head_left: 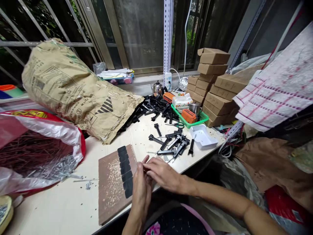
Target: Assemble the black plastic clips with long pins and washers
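Clock taken from the two hands, 12 toward the window. Left hand point(141, 186) and right hand point(166, 171) meet at the near edge of the table point(68, 209). Fingers of both bent, tips drawn close together; right fingers overlap the left thumb and fingertips. Whatever is between them is hidden; cannot tell if they are clamped on anything. Just beside the left hand, at 9 o'clock: row of black pads point(125, 168) on the right part of a brown board point(110, 202). Row's long axis runs about 11:30 to 5:30, near end reaching the left hand's edge. Pale flecks scattered left of the row. At 1 to 2, apart from the hands: loose cluster of black parts point(176, 143), long axes mixed. One lone black part point(157, 130) at 12:30, head toward 11, stem toward 5. White tray point(204, 137) at 2.
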{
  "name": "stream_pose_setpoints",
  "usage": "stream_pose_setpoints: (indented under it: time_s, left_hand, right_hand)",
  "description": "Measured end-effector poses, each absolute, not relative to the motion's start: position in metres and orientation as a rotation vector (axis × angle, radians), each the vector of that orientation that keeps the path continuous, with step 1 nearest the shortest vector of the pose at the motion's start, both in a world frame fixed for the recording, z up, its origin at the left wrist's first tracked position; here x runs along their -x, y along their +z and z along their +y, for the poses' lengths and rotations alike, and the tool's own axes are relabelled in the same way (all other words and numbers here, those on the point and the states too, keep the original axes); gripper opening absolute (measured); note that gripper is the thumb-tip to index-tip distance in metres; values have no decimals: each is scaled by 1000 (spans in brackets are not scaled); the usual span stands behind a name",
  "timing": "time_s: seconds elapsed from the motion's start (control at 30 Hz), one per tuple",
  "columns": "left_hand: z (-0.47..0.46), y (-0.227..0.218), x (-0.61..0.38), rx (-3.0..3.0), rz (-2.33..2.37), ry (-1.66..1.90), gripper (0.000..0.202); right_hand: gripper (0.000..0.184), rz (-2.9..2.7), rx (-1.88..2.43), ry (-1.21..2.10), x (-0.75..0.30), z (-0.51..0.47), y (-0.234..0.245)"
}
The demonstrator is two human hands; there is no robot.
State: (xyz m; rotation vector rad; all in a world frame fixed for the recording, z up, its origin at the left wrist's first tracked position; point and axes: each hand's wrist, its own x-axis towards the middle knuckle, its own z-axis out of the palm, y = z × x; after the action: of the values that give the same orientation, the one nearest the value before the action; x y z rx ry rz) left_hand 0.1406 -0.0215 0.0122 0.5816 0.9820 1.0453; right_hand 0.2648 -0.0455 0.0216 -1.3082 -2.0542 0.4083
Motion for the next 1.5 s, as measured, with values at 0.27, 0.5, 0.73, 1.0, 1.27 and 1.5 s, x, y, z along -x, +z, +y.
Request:
stream_pose_setpoints:
  time_s: [0.27,0.5,0.73,1.0,1.27,1.5]
  left_hand:
    - [-13,14,-119,-600,961,1146,50]
    - [-21,11,-133,-401,945,977,37]
    - [-14,11,-129,-207,927,859,29]
    - [-13,6,-132,-151,868,815,32]
    - [-6,15,-124,-113,878,858,33]
    - [-10,39,-136,-224,928,878,39]
  right_hand:
    - [72,-2669,1525,251,-376,-10,7]
    - [67,-2652,1512,71,-364,10,-5]
    - [70,-2704,1505,71,-359,16,1]
    - [59,-2791,1499,38,-336,26,-3]
    - [35,-2764,1421,45,-344,47,1]
    - [34,-2221,1380,30,-372,59,67]
